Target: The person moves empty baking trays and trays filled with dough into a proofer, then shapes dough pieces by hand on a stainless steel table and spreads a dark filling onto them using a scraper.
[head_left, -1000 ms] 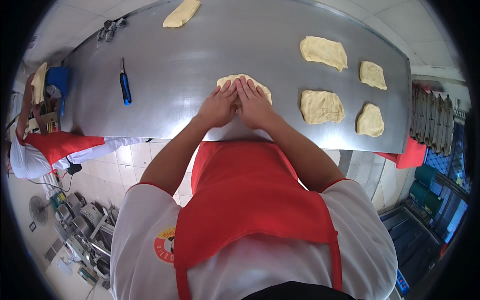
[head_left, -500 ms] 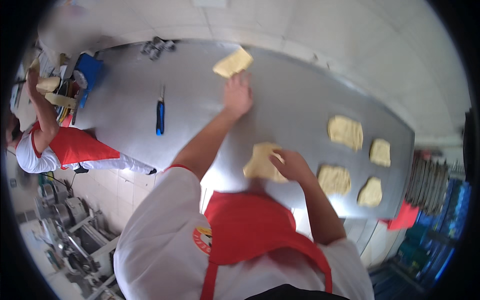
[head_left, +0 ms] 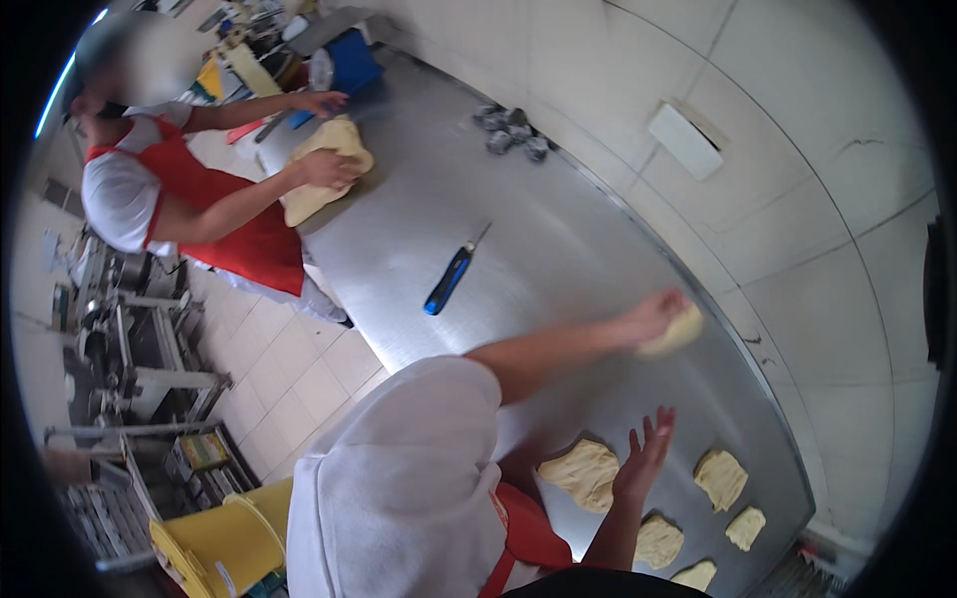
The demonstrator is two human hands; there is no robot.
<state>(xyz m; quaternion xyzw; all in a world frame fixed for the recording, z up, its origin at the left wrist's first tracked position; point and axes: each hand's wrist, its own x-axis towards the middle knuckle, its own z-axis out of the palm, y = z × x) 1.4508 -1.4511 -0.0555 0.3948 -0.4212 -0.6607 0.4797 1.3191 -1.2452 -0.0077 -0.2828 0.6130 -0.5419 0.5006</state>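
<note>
Grips a blurred dough piece (head_left: 680, 334) in the left hand (head_left: 654, 316), with fingers curled, near the wall edge of the tabletop (head_left: 558, 269); holds the right hand (head_left: 644, 463) empty, fingers spread, beside a dough slab (head_left: 578, 473). Apparently has that slab and four smaller dough pieces (head_left: 720, 480) flattened, leaving the gripped one apart.

Dough pieces (head_left: 581, 474), lower right: pale yellow. Knife handle (head_left: 449, 281), centre: black and blue. Table (head_left: 563, 259): silver-grey. Apron (head_left: 234, 214), upper left: red.

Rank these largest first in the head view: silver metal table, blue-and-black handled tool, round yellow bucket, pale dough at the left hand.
1. Silver metal table
2. Round yellow bucket
3. Unsure: pale dough, partly covered by the left hand; blue-and-black handled tool.
</note>
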